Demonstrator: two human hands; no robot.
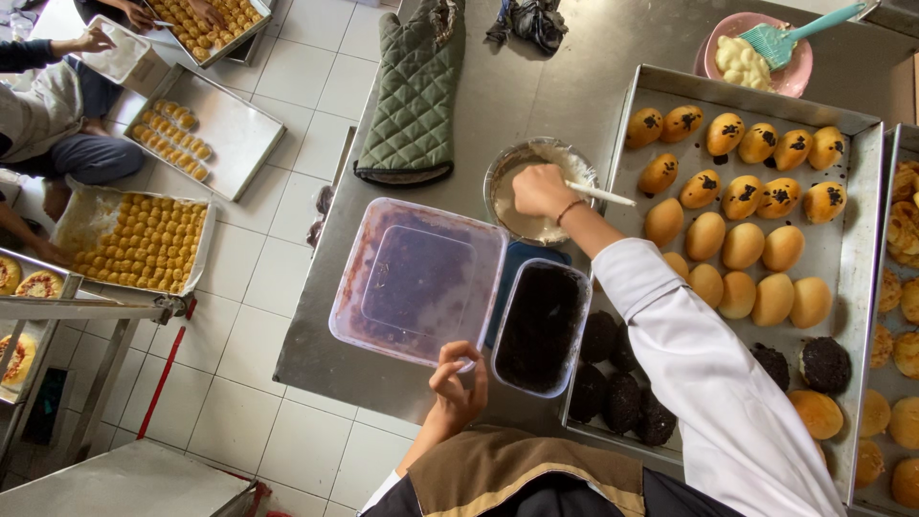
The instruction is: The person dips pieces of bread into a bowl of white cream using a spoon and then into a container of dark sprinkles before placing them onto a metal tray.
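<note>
- Over the steel table (574, 86), the right hand (538, 190) sits above a round metal bowl (507, 163) of pale cream, its fingers closed around a white stick-like handle (601, 194) that pokes out toward the baking tray.
- Judging from the grip, the step in hand is stirring or loading cream; it would go best with the tool kept low in the bowl, scraping along the wall so little clings to the rim.
- That bowl stands between a green quilted oven mitt (412, 91) and the big baking tray (747, 96), just beyond two plastic tubs.
- Reaching forward, the right arm in its white sleeve (708, 383) passes over the near corner of the tray; the wrist is bent down into the bowl and wears a thin band.
- A steadier stir would likely come from bracing the bowl, since nothing holds it now.
- The left hand (458, 383) rests at the near edge of a clear square tub (418, 280) smeared with dark residue, thumb and fingers curled lightly on its rim; whether it truly grips I cannot tell.
- Beside that tub a narrower tub (541, 327) holds a dark filling.
- On the tray lie golden buns (742, 244), some dotted with dark topping, and several dark-coated buns (622, 397) at the near end.
- A pink bowl (799, 67) with a teal brush (785, 38) sits at the far edge.
- On the floor at left, other people work over pans of small pastries (144, 244).
</note>
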